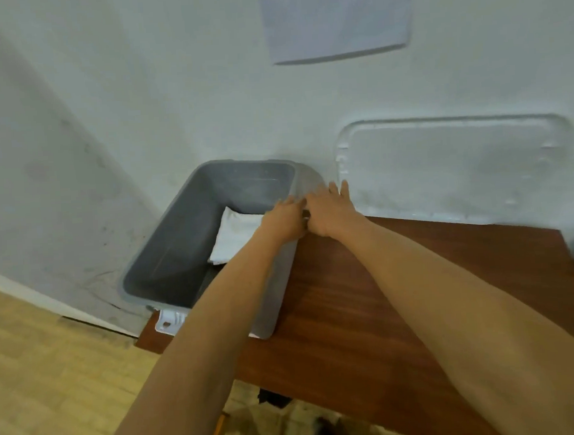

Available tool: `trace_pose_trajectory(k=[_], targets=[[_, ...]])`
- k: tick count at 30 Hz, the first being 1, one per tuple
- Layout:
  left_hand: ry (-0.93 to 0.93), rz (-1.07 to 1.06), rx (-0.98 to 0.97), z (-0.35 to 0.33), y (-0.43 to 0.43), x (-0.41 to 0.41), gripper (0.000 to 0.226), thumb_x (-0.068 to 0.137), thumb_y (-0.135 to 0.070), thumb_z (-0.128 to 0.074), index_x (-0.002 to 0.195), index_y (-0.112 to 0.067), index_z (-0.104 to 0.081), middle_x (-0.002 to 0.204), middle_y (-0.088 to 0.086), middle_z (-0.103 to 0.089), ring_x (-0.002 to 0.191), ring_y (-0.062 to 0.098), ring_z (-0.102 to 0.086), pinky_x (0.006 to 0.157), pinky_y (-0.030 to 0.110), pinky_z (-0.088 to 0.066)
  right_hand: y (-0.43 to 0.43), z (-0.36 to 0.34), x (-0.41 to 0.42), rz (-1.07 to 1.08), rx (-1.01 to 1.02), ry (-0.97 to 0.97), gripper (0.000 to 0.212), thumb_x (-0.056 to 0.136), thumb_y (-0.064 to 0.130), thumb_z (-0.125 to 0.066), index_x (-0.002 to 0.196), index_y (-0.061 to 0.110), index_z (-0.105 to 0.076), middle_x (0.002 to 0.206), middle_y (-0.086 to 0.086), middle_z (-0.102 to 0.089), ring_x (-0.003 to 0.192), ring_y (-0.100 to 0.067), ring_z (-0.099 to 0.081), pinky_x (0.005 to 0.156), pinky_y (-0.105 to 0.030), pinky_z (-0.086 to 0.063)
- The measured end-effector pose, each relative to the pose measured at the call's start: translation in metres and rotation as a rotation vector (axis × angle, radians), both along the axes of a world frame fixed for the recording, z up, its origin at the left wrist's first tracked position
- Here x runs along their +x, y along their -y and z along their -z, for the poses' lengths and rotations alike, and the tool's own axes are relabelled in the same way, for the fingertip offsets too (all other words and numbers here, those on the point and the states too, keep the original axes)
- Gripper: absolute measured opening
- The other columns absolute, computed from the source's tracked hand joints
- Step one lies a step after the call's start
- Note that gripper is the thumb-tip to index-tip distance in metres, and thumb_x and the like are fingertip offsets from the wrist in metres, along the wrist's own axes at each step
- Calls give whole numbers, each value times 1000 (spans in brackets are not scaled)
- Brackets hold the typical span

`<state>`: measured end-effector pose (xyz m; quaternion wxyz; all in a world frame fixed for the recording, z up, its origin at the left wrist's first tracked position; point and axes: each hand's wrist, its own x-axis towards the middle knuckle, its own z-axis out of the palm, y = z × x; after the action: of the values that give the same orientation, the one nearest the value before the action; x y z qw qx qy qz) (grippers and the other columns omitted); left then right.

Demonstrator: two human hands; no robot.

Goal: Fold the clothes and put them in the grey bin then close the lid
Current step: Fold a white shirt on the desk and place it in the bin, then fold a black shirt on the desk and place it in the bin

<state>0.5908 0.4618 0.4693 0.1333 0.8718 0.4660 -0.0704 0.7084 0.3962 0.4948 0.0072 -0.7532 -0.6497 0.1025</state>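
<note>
Left hand (284, 221), right hand (332, 211) at grey bin (180, 243) rim; white cloth (235, 236) inside.

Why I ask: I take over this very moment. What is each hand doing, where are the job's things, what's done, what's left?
Left hand: at the right rim of the grey bin, grip unclear.
Right hand: beside it, fingers straight.
Folded white cloth lies in the bin, which stands open on the table.
Lid leans on the wall, right of the bin.
Done: cloth folded, binned. Left: fit the lid.
</note>
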Motion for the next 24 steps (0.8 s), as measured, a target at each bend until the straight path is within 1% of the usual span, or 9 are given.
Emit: trace_pose_trajectory(k=[4,8,10,12,14,16,20,24], targets=[[48,26,31,10,27,34,58,98,-37,-53,154,-30,-37,150,10,-47,137,34,-47,107,57,-45,24,15,36,82,-20,3,61,99,41,-54,153,18,-38,160,-17,-30,151,-43,-18,124,-61,0],[56,56,11,39,35,62,53,102,-38,-51,153,-31,-39,149,8,-50,136,32,-48,107,56,-44,39,50,65,145,-33,6,63,100,51,-51,152,18,-38,160,-18,-30,150,-45,-20,123,-63,-2],[49,76,4,58,37,73,54,103,-39,-49,155,-31,-37,153,7,-46,140,32,-43,109,58,-41,43,71,76,180,-48,8,64,100,52,-50,152,18,-36,161,-17,-29,150,-44,-20,123,-62,-3],[34,82,0,84,39,80,58,104,-41,-46,159,-30,-30,161,7,-37,146,32,-36,114,59,-36,47,95,85,212,-53,-2,62,100,47,-51,152,18,-36,161,-16,-30,149,-43,-22,123,-61,-3],[12,77,0,115,40,81,62,105,-43,-45,161,-28,-25,165,9,-30,150,33,-31,116,59,-33,53,123,91,241,-37,-4,59,97,39,-52,150,16,-39,156,-16,-35,146,-42,-27,123,-61,-7],[12,89,-5,146,43,79,63,105,-43,-46,162,-27,-23,165,10,-29,150,33,-30,117,58,-33,61,155,95,269,-41,-1,59,94,34,-55,148,16,-41,154,-17,-37,145,-42,-29,123,-62,-9],[-7,70,-13,200,58,66,64,105,-44,-46,162,-29,-21,167,8,-27,151,32,-29,117,55,-34,74,216,90,267,-63,0,59,95,33,-56,150,17,-39,153,-17,-38,144,-43,-30,123,-62,-10],[32,44,16,240,67,53,65,105,-45,-46,163,-31,-20,168,5,-25,151,30,-29,118,52,-34,78,268,77,240,-31,27,61,95,35,-55,150,16,-38,155,-18,-37,144,-44,-30,122,-62,-10]])
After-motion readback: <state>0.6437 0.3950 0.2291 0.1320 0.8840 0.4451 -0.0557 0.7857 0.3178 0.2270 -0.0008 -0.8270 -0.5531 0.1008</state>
